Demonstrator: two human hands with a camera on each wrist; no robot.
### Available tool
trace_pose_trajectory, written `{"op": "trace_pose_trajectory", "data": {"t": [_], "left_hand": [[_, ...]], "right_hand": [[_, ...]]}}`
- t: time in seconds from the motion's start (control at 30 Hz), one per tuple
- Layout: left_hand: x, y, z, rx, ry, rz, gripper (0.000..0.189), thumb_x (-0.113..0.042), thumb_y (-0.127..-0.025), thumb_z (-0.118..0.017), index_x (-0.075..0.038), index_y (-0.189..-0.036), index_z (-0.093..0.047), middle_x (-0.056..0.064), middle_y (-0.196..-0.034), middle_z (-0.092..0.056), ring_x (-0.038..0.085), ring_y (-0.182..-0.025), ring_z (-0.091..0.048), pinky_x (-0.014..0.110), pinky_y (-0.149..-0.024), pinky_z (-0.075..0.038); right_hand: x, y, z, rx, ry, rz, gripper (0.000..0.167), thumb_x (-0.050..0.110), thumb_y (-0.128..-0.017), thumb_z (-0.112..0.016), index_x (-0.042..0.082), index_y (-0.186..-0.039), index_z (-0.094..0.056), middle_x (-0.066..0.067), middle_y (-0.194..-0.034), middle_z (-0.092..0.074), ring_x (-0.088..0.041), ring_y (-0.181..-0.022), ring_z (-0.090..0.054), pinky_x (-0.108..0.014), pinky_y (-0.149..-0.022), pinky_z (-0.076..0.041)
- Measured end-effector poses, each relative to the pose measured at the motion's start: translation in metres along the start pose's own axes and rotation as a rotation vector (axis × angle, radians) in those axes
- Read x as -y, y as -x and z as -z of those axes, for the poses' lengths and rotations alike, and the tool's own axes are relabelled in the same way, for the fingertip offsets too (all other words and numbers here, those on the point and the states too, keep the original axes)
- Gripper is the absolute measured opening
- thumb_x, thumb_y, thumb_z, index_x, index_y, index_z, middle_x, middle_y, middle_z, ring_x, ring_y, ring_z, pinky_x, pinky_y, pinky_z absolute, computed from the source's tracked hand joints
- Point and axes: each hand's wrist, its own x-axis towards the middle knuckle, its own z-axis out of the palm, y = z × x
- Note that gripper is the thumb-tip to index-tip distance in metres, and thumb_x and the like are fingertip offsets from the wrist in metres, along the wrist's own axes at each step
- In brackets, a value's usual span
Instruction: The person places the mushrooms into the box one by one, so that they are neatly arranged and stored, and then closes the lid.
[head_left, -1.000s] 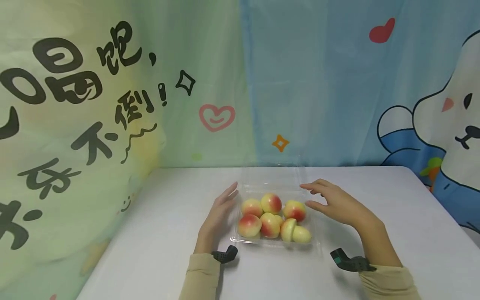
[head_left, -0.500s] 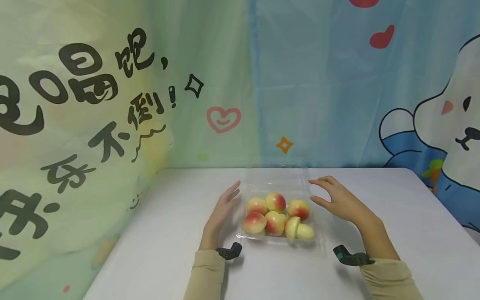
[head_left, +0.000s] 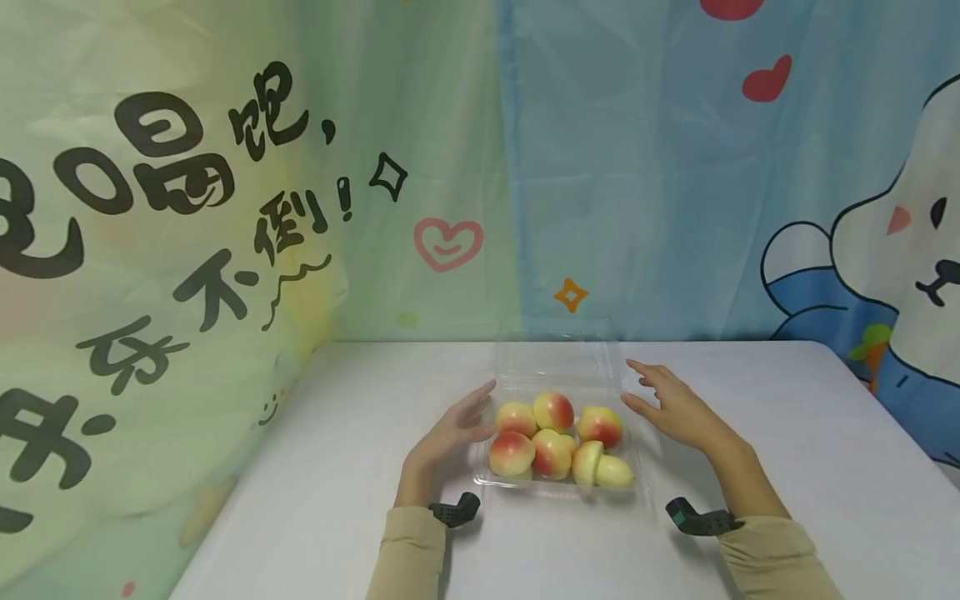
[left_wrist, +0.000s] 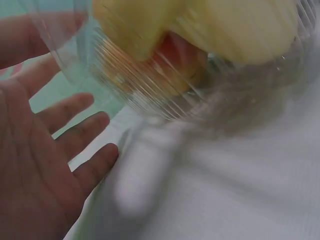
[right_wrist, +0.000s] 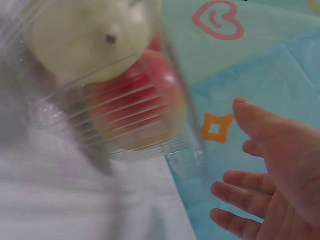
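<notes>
A clear plastic clamshell box [head_left: 525, 482] lies on the white table with its transparent lid [head_left: 558, 360] raised at the back. Inside sit several yellow-and-red peaches [head_left: 512, 452] and a pale yellow mushroom-shaped piece [head_left: 603, 468] at the front right. My left hand [head_left: 448, 432] is at the box's left side, fingers extended; whether the thumb touches the wall, I cannot tell. Beside the right wall, my right hand [head_left: 684, 410] hovers apart with loosely spread fingers and holds nothing. In the left wrist view, the ribbed box wall [left_wrist: 165, 95] shows close to the left fingers.
White table surface [head_left: 300, 517] surrounds the box. Behind it hangs a printed curtain [head_left: 615, 167] in green and blue. Each wrist wears a dark camera mount, the left one [head_left: 456, 510] and the right one [head_left: 701, 518] both near the table.
The left hand has turned inward, its thumb now at the box's left edge. My right hand has shifted slightly outward from the box. The head view has tilted a little; the box's contents look unchanged.
</notes>
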Motion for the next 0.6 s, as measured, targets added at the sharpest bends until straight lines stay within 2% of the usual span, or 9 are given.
{"op": "trace_pose_trajectory", "data": {"t": [0.23, 0.47, 0.6], "left_hand": [[0.002, 0.002, -0.002, 0.025, -0.033, 0.022, 0.074, -0.004, -0.089, -0.059, -0.003, -0.151, -0.019, 0.018, -0.157, -0.018, 0.037, -0.145, -0.019, 0.049, -0.118, -0.017], [0.005, 0.001, -0.001, 0.072, -0.020, 0.033, 0.073, -0.005, -0.090, -0.058, -0.002, -0.151, -0.018, 0.017, -0.158, -0.016, 0.030, -0.147, -0.015, 0.047, -0.120, -0.013], [0.018, -0.003, 0.001, 0.069, 0.000, 0.026, 0.075, -0.006, -0.089, -0.060, -0.004, -0.151, -0.018, 0.016, -0.159, -0.015, 0.028, -0.147, -0.013, 0.047, -0.120, -0.010]], "right_hand": [[-0.012, -0.014, -0.015, 0.009, -0.126, -0.077, 0.081, 0.047, -0.097, -0.046, -0.007, -0.148, -0.014, -0.034, -0.144, -0.034, -0.047, -0.126, -0.045, -0.059, -0.100, -0.041], [-0.017, -0.024, -0.028, -0.007, -0.193, -0.195, 0.082, 0.053, -0.098, -0.037, -0.008, -0.148, -0.017, -0.032, -0.145, -0.036, -0.047, -0.128, -0.043, -0.057, -0.101, -0.042], [-0.019, -0.027, -0.032, -0.017, -0.258, -0.200, 0.076, 0.049, -0.100, -0.035, -0.009, -0.147, -0.019, -0.033, -0.141, -0.040, -0.048, -0.127, -0.044, -0.055, -0.099, -0.044]]}}
